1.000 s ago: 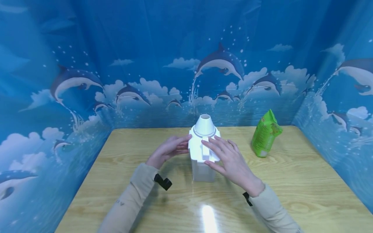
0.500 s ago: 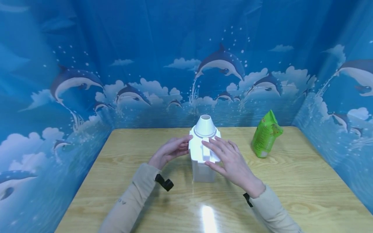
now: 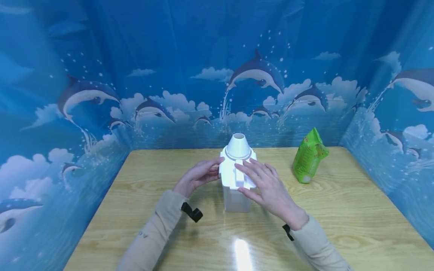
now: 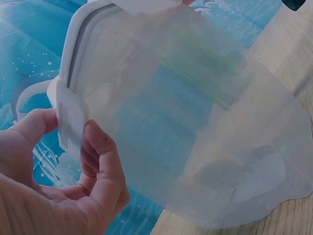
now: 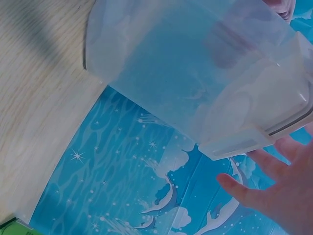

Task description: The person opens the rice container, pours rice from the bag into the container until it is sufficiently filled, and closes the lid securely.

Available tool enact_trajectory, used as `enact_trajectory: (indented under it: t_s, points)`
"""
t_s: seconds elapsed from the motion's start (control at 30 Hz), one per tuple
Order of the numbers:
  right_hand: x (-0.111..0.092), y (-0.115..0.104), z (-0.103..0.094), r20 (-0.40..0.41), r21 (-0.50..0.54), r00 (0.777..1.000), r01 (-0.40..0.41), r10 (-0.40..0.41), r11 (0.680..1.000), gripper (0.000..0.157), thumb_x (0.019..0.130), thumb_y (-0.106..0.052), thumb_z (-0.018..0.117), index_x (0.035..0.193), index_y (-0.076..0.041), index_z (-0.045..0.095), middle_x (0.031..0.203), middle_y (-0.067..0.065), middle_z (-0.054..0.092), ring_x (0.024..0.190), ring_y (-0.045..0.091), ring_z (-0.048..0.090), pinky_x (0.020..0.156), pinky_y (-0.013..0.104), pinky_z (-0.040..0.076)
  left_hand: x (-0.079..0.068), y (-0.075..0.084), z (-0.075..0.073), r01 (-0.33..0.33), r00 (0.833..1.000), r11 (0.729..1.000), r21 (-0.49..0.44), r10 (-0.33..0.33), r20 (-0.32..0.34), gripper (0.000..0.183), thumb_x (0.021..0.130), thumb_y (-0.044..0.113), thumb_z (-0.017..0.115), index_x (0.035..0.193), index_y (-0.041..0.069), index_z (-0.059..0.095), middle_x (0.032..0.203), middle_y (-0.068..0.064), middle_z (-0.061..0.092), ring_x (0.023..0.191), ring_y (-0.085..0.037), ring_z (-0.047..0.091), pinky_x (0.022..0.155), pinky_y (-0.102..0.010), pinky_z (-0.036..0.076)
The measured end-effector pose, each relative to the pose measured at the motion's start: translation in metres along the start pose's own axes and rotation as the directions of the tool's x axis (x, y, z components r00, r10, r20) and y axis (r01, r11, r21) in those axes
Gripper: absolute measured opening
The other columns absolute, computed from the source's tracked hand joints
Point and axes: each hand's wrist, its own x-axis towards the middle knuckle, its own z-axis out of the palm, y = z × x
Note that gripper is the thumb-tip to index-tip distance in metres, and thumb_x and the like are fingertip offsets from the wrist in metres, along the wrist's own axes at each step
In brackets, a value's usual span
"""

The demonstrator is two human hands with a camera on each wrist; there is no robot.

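A translucent storage container stands upright on the table under a white lid. On the lid are a bar handle and, at the back, a cone-shaped spout cap. At the container's left side, my left hand pinches the white side clip between thumb and curled fingers; the clip hangs down against the wall. My right hand lies over the lid's right part with fingers spread and nearly straight. In the right wrist view its fingertips are right at the other side clip.
A green pouch stands at the back right of the wooden table. Blue dolphin-print curtains close in the back and both sides. Black bands are worn at the sleeve ends.
Almost nothing differs. My left hand has shifted very slightly to the right; the right hand, container and pouch hold their places.
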Motion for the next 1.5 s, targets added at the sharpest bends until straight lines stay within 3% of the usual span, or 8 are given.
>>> enact_trajectory:
  t_s: [0.43,0.77,0.93,1.23,1.5]
  points:
    - [-0.001,0.0,-0.001,0.004,0.014,1.0,-0.008,0.008,1.0,0.063,0.1,-0.053,0.056,0.155,-0.027,0.042,0.153,0.003,0.048,0.144,0.032,0.04,0.113,0.062,0.035,0.003,-0.001,0.001,-0.019,1.0,1.0,-0.012,0.02,0.019,0.054,0.101,0.031,0.064,0.144,0.001,0.052,0.104,-0.008,0.068,0.086,-0.011,0.068,0.082,-0.023,0.059]
    - [-0.001,-0.001,0.0,0.006,0.024,1.0,-0.009,0.009,1.0,0.063,0.099,-0.053,0.057,0.155,-0.027,0.042,0.153,0.003,0.049,0.144,0.032,0.041,0.112,0.062,0.036,0.002,-0.003,0.0,0.006,0.999,0.998,-0.057,-0.003,0.046,0.052,0.101,0.03,0.063,0.145,0.007,0.05,0.097,-0.006,0.062,0.081,-0.011,0.062,0.072,-0.018,0.056]
    - [0.0,-0.001,-0.001,0.008,0.025,1.0,-0.008,0.008,1.0,0.064,0.098,-0.05,0.06,0.155,-0.026,0.042,0.153,0.003,0.049,0.144,0.032,0.04,0.113,0.062,0.035,0.001,-0.002,0.004,-0.022,0.999,0.995,-0.097,0.027,0.044,0.046,0.103,0.027,0.059,0.143,0.007,0.05,0.099,-0.003,0.063,0.082,-0.01,0.062,0.072,-0.018,0.054]
    - [0.0,0.0,-0.002,0.001,0.023,1.0,-0.01,0.01,1.0,0.064,0.098,-0.05,0.06,0.154,-0.025,0.043,0.153,0.004,0.049,0.143,0.032,0.041,0.113,0.061,0.036,-0.007,0.0,0.01,-0.058,0.998,0.997,0.045,0.06,-0.035,0.044,0.104,0.034,0.059,0.139,0.008,0.057,0.114,-0.007,0.063,0.097,-0.016,0.063,0.09,-0.031,0.056]
    - [0.0,-0.001,0.0,0.001,0.025,1.0,-0.01,0.01,1.0,0.064,0.098,-0.049,0.061,0.154,-0.025,0.043,0.153,0.002,0.049,0.144,0.032,0.041,0.112,0.06,0.037,-0.007,-0.001,0.003,-0.101,0.993,0.98,0.173,0.11,-0.044,0.038,0.1,0.04,0.063,0.114,0.005,0.064,0.098,-0.004,0.062,0.09,-0.017,0.06,0.106,-0.05,0.046]
